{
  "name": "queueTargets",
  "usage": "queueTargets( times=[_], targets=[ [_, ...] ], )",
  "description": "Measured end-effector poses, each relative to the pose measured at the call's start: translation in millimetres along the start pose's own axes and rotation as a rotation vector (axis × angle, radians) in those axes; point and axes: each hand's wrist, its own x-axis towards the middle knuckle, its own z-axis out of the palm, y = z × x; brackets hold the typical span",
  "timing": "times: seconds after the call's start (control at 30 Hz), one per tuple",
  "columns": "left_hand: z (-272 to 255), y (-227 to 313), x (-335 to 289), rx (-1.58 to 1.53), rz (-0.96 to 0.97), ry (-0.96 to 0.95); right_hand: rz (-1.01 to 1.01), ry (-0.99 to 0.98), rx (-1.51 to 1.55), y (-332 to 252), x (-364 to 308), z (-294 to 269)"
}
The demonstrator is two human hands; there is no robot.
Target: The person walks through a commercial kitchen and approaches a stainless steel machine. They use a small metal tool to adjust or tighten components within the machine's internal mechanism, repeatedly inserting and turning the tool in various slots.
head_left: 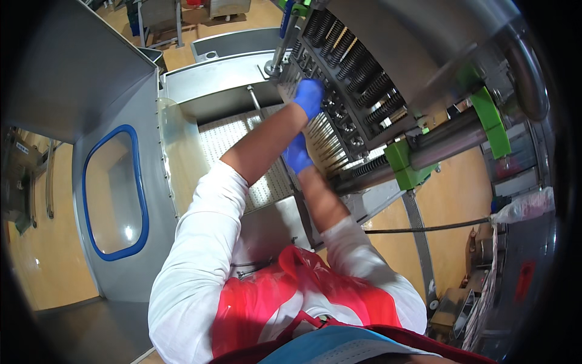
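Both my hands wear blue gloves and reach into a steel machine. My left hand is closed up against the needle head, its fingers curled around something too small or hidden to name. Just below it, my right hand is beside the rows of long thin needles; its fingers are partly hidden by my left forearm and cannot be read. Above the needles hangs a steel block with rows of dark coil springs. A white perforated conveyor bed lies under my left forearm.
To the left is a grey panel with a blue-rimmed window. A thick steel bar with green clamps crosses on the right. A black hose runs to a plastic-wrapped part. An upright rod stands at the back.
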Motion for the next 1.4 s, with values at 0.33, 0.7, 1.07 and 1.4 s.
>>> queueTargets(
  times=[0.33,0.7,1.07,1.4],
  targets=[
    [40.3,-28.7,34.3,1.373,0.390,-0.089,-0.060,0.121,-0.066,-70.3,153.0,30.7],
    [1.2,-46.2,25.7,1.559,0.304,0.436,-0.218,0.042,-0.119,-62.9,134.1,68.3],
    [10.3,-53.8,56.6,1.383,0.678,0.176,-0.344,-0.027,-0.109,-56.9,151.0,66.5],
    [2.6,-32.7,13.4,1.324,0.541,0.279,-0.400,-0.057,-0.196,-55.7,137.9,68.7]
  ],
)
